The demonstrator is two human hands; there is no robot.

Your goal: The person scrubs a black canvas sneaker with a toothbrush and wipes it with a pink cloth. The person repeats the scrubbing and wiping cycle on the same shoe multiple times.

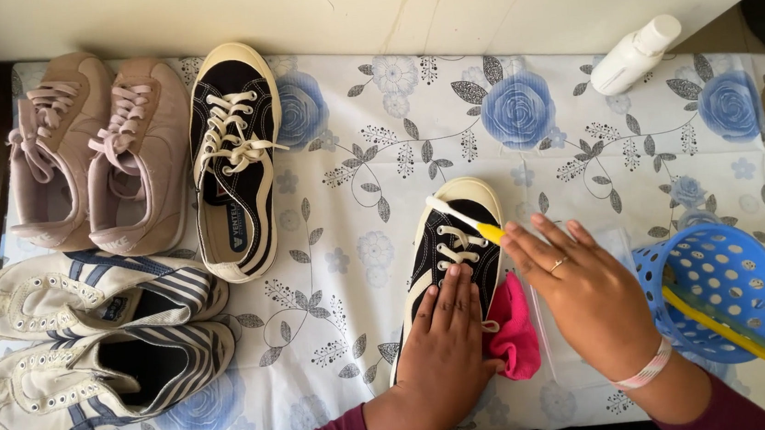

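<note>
Starting at the far left edge of the floral tablecloth (377,151), passing a pair of pinkish-beige sneakers (91,148) lying side by side with toes pointing away, and, below them, two worn white sneakers with navy stripes (89,337) lying toes to the left. Moving right, finding a single black-and-white canvas sneaker (235,159), well apart from its mate. Reaching the middle, seeing that mate, the black canvas shoe (453,250), resting flat near the front edge, toe pointing away. Pressing down over its opening and lower laces, the left hand (444,343), fingers lying flat and together, not curled round anything. Peeking out just beside that hand, touching the shoe's right side, a pink cloth (512,328). Pinching the yellow end of a toothbrush (466,220), the right hand (583,294), thumb and forefinger closing on the handle, other fingers spreading loosely, the white head slanting across the laces by the toe cap. Judging the shoe as light, soft in its canvas upper and firm at the rubber sole and toe cap, likely sliding on the slick cover, so best steadied from above or gripped by the sole edges. Ending at the right with a blue perforated basket (720,282) holding more long brushes, and a white bottle (634,56) lying near the back edge.
</note>
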